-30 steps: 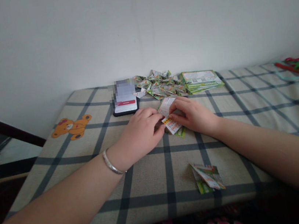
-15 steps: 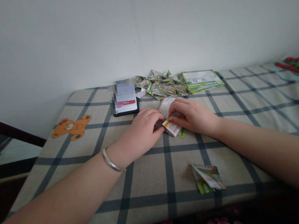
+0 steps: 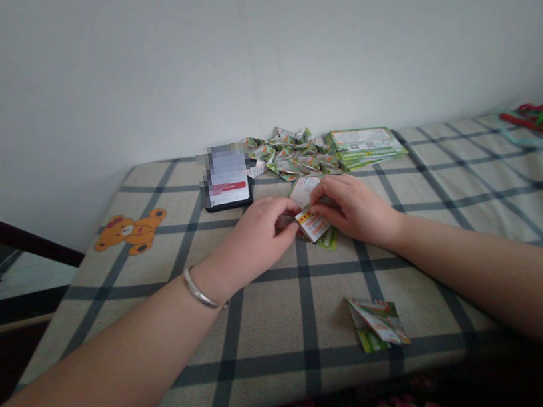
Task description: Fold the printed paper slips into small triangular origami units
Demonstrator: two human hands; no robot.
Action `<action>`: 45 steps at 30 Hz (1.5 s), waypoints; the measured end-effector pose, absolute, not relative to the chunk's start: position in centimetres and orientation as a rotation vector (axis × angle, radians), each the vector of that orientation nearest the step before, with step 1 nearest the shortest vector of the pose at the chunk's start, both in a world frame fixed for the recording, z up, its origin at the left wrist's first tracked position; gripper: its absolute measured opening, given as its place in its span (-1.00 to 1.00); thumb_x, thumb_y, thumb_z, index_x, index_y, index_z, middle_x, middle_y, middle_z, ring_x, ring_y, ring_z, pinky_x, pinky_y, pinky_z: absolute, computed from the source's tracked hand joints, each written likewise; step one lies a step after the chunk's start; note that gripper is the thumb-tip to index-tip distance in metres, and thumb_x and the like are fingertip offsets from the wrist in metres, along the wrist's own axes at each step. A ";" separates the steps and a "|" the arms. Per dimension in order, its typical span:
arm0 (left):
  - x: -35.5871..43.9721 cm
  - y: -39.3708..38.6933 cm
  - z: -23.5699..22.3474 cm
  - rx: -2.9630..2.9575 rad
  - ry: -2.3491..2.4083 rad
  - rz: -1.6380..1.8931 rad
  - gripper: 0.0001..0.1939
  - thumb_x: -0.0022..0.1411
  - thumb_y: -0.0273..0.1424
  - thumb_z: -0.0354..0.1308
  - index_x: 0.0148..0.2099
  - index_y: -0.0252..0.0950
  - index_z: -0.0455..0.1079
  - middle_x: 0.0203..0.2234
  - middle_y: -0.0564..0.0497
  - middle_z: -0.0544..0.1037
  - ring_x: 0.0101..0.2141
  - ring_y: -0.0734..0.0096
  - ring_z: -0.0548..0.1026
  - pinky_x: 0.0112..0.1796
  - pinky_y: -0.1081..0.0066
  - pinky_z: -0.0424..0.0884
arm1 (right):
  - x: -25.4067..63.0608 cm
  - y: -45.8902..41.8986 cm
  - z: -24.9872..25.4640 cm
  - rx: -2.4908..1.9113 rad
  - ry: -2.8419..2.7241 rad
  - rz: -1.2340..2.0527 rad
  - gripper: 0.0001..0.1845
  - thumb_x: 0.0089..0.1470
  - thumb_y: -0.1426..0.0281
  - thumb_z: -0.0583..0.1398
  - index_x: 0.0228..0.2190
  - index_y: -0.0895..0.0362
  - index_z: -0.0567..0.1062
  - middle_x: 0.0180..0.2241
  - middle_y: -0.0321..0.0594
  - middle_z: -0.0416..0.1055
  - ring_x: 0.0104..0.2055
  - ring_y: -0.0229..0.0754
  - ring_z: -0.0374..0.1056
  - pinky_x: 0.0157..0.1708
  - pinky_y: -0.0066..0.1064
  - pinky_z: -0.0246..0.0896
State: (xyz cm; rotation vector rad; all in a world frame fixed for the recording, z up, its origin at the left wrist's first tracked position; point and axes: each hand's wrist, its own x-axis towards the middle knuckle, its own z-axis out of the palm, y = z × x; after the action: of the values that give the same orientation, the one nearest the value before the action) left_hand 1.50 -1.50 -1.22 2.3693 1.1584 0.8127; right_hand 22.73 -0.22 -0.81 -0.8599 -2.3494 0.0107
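"What are the hands doing?"

"They both hold one folded paper (image 3: 315,227). It is right in the middle, over the checked cloth (image 3: 266,346), between the two hands."

"How does the left hand (image 3: 261,232) hold it?"

"Its thumb and finger pinch the left edge. The gap between them is small. I can't tell how hard they squeeze."

"And the right hand (image 3: 356,210)?"

"It comes from the other side. Its thumb is on the flap with the yellow stripe, and its fingers are bent close to the thumb. So it's a little pinch too."

"The paper has lots of tiny words!"

"Yes, but they are too small for me to read. A bit of green pokes out at the bottom."

"Is there another paper like that?"

"One little folded piece (image 3: 382,324) lies by itself, near the front edge. And behind the hands, by the wall (image 3: 250,51), there is a bunch of folded pieces (image 3: 295,156)."

"What's next to the bunch?"

"Flat green sheets (image 3: 367,143) on the right side, and a phone (image 3: 230,192) on the left side. Its screen is lit."

"I see a bear (image 3: 131,233)!"

"Me too, an orange one, on the cloth at the left. And a silver bracelet (image 3: 199,289) is on the left wrist."
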 end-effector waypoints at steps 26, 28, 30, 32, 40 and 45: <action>2.0 -2.3 -0.6 1.889 1.071 1.001 -0.88 0.22 -0.43 0.16 -0.17 -0.29 0.42 -0.34 0.03 0.61 -0.33 0.44 0.59 -0.29 0.46 0.53 | 22.6 -0.8 -0.3 -0.861 -2.264 -0.033 -0.87 0.16 0.39 0.17 -0.39 0.07 0.27 -0.40 -0.22 0.32 -0.34 -0.16 0.24 -0.34 -0.32 0.15; 1.9 -2.3 -0.5 1.917 1.095 1.005 -0.91 0.22 -0.44 0.16 -0.19 -0.29 0.42 -0.37 0.05 0.60 -0.37 0.46 0.58 -0.32 0.47 0.52 | 22.6 -0.8 -0.2 -0.846 -2.241 -0.053 -0.88 0.14 0.38 0.18 -0.37 0.07 0.28 -0.34 -0.17 0.35 -0.27 -0.13 0.28 -0.26 -0.28 0.20; 1.8 -2.3 -0.4 1.937 1.108 1.020 -0.92 0.22 -0.45 0.16 -0.20 -0.29 0.42 -0.38 0.06 0.59 -0.38 0.48 0.57 -0.32 0.48 0.51 | 22.6 -0.8 -0.2 -0.822 -2.229 -0.026 -0.89 0.13 0.37 0.19 -0.33 0.07 0.31 -0.25 -0.11 0.39 -0.17 -0.09 0.32 -0.17 -0.24 0.24; 1.8 -2.3 -0.3 1.953 1.111 1.038 -0.93 0.24 -0.45 0.15 -0.20 -0.28 0.42 -0.38 0.07 0.59 -0.38 0.50 0.56 -0.31 0.50 0.50 | 22.7 -0.8 -0.3 -0.833 -2.244 0.051 -0.85 0.13 0.35 0.19 -0.25 0.08 0.33 -0.18 -0.09 0.42 -0.14 -0.08 0.35 -0.16 -0.26 0.26; 1.6 -2.0 -0.6 1.955 1.085 1.084 -0.92 0.26 -0.46 0.14 -0.18 -0.30 0.42 -0.36 0.06 0.57 -0.36 0.51 0.56 -0.31 0.51 0.50 | 22.7 -1.1 -0.8 -1.105 -2.266 0.209 -0.66 0.07 0.24 0.24 -0.14 0.11 0.37 -0.32 -0.21 0.47 -0.42 -0.19 0.35 -0.44 -0.39 0.14; 1.8 -2.0 -0.6 1.939 1.054 1.051 -0.88 0.28 -0.46 0.11 -0.14 -0.30 0.41 -0.30 0.02 0.58 -0.30 0.47 0.57 -0.25 0.46 0.51 | 22.6 -0.9 -0.8 -1.096 -2.214 0.315 -0.75 0.05 0.29 0.27 -0.25 0.09 0.37 -0.46 -0.34 0.39 -0.52 -0.30 0.22 -0.53 -0.47 0.04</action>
State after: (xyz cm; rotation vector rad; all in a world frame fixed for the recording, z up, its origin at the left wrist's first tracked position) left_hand 1.77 -2.02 -0.62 1.9387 1.0538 1.0507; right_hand 22.65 -0.86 -0.81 -1.0961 -2.2138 0.3152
